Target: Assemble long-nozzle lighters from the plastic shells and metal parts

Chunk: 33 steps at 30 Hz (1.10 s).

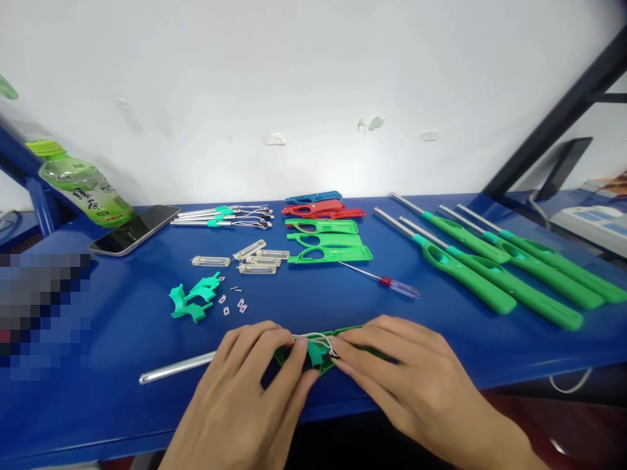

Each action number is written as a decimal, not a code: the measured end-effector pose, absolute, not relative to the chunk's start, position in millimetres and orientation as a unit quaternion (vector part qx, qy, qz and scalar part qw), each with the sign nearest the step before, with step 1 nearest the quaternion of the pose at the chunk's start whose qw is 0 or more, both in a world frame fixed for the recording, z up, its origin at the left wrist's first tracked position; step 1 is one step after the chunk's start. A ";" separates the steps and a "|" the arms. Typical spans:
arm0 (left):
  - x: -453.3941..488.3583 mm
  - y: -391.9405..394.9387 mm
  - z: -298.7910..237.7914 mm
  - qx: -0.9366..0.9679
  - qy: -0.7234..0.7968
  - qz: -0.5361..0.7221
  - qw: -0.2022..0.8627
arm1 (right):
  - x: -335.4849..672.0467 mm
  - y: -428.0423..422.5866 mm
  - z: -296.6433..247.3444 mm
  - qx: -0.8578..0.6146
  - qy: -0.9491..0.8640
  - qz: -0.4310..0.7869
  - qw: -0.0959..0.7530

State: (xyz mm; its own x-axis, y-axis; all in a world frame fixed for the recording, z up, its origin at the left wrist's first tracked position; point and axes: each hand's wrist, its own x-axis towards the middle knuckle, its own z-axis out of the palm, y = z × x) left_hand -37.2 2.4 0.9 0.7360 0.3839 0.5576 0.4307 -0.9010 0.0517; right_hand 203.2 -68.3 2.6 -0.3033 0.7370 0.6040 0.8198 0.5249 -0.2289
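In front of me an open green lighter casing (327,370) lies near the table's front edge, partly covered by my fingers. My left hand (240,398) is closed round its left part, thumb and fingertips beside a teal trigger (316,353). A silver metal tube (176,367) sticks out to the left from under that hand. My right hand (421,378) grips the casing's right part, its fingertips pinched at a thin white wire (318,336) that arcs over the trigger. What lies inside the casing under the fingers is hidden.
Teal triggers (193,301), clear fuel tanks (259,267), tube assemblies with wires (220,217) and casing halves (328,253) lie behind. A screwdriver (399,287) and several assembled green lighters (490,274) are to the right; a phone (137,230) and bottle (85,186) stand left.
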 end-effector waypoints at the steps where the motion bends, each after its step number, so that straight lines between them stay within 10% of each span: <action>1: -37.4 2.2 0.6 -0.931 -0.218 -0.290 0.044 | 203.3 -68.5 2.5 -0.485 -0.805 -0.064 0.335; 33: -36.0 -1.6 -1.5 -0.932 -0.244 -0.265 0.039 | 206.4 -69.3 -0.7 -0.509 -0.779 0.030 0.366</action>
State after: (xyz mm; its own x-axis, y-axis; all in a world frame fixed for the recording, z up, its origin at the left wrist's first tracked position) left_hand -36.0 -1.6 -1.5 0.7401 0.4342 0.5135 0.4760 -0.8777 0.0561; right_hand 206.4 -69.3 -0.7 -0.2154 0.8144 0.5389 0.7704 0.4808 -0.4187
